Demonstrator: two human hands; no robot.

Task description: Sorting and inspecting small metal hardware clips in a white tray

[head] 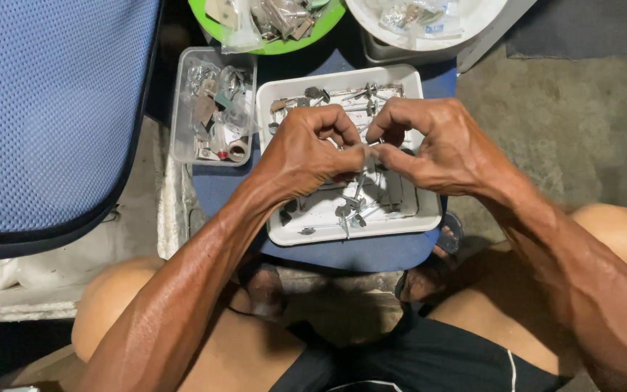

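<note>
From the head camera, both hands are meeting above a white rectangular plastic tray (429, 218). The left hand (306, 149) is curling its fingers inward, and the right hand (429, 145) is doing the same from the other side; together their fingertips are pinching a small silvery metal part (366, 149) between them, held just over the tray's middle. The part is thin and shiny, too small and blurred to name more closely.

The tray is sitting on a round blue padded stool top (371, 254), between the person's bare knees. Inside the tray, slim metal pins and screws (350, 210) are lying loose on the smooth white floor, with a further row of small metal pieces (342, 93) along the far wall. The hands and forearms are hiding much of the tray's centre.

Just beside the tray, on its left, a clear plastic box (183, 145) is holding a jumble of metal bits, a small ring-shaped piece and little transparent bags. Beyond it, a bright green round dish (284, 45) is carrying bagged metal parts, and a white round dish (473, 18) next to it is holding more clear bags. A blue mesh-textured chair cushion (45, 116) with a dark edge is filling the left of the view, and rough grey concrete floor (582, 116) is showing on the right.
</note>
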